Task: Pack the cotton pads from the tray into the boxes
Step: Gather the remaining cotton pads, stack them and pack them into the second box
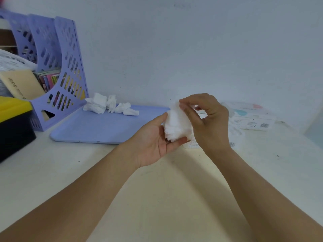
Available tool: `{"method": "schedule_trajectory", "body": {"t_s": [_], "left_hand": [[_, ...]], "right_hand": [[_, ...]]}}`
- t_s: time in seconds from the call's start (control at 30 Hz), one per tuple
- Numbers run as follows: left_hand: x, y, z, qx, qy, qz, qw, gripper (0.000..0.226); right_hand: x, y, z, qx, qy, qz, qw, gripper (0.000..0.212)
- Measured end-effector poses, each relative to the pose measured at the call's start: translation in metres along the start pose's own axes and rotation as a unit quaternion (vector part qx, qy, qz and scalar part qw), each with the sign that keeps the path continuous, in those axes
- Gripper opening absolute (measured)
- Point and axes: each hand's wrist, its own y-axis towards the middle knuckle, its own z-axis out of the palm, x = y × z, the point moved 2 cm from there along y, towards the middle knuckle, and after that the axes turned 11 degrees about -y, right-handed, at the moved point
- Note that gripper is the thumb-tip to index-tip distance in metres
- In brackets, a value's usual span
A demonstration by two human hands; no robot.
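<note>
A stack of white cotton pads [176,124] sits in my left hand [153,140], held between thumb and fingers above the table. My right hand [208,119] pinches the top edge of that stack with curled fingers. A lilac tray [97,126] lies to the left, with a loose pile of cotton pads [108,105] at its far edge. White boxes [253,117] lie at the right behind my right hand, one partly hidden by it. A few loose pads [236,131] lie beside the boxes.
A lilac perforated file rack [57,67] with books and papers stands at the back left. A black bin with a yellow lid [14,123] sits at the left edge. A pale wall rises right behind the cream table [157,198].
</note>
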Motion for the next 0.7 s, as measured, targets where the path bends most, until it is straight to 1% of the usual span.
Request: {"method": "schedule_trajectory", "body": {"t_s": [0.07, 0.17, 0.23, 0.3, 0.33, 0.43, 0.53, 0.6, 0.7], "left_hand": [[0.0, 0.002, -0.002, -0.002, 0.002, 0.003, 1.0, 0.047], [0.001, 0.003, -0.003, -0.004, 0.011, 0.009, 1.0, 0.047], [0.0, 0.004, -0.003, 0.002, 0.019, 0.018, 1.0, 0.047], [0.0, 0.004, -0.004, 0.014, 0.041, 0.03, 0.999, 0.044], [0.0, 0.005, -0.004, 0.019, 0.05, 0.035, 0.998, 0.043], [0.001, 0.006, -0.003, 0.029, 0.066, 0.041, 0.997, 0.049], [0.002, 0.004, -0.001, 0.04, 0.108, 0.049, 0.992, 0.053], [0.003, 0.002, 0.001, 0.047, 0.124, 0.055, 0.99, 0.044], [0.005, 0.004, -0.001, 0.029, 0.102, 0.061, 0.993, 0.032]], "right_hand": [[0.002, 0.004, -0.002, 0.026, 0.031, 0.03, 0.999, 0.011], [0.003, 0.01, -0.007, 0.061, 0.124, 0.081, 0.987, 0.01], [0.003, 0.011, -0.008, 0.112, 0.167, 0.111, 0.973, 0.009], [0.0, 0.01, -0.006, 0.156, 0.149, 0.112, 0.97, 0.009], [-0.002, 0.008, -0.005, 0.167, 0.131, 0.113, 0.971, 0.009], [-0.004, 0.005, 0.0, 0.164, 0.099, 0.128, 0.973, 0.009], [-0.005, 0.004, 0.0, 0.151, 0.073, 0.132, 0.977, 0.009], [-0.004, 0.002, 0.002, 0.151, 0.051, 0.132, 0.978, 0.01], [-0.001, -0.001, 0.005, 0.124, 0.028, 0.133, 0.983, 0.009]]}}
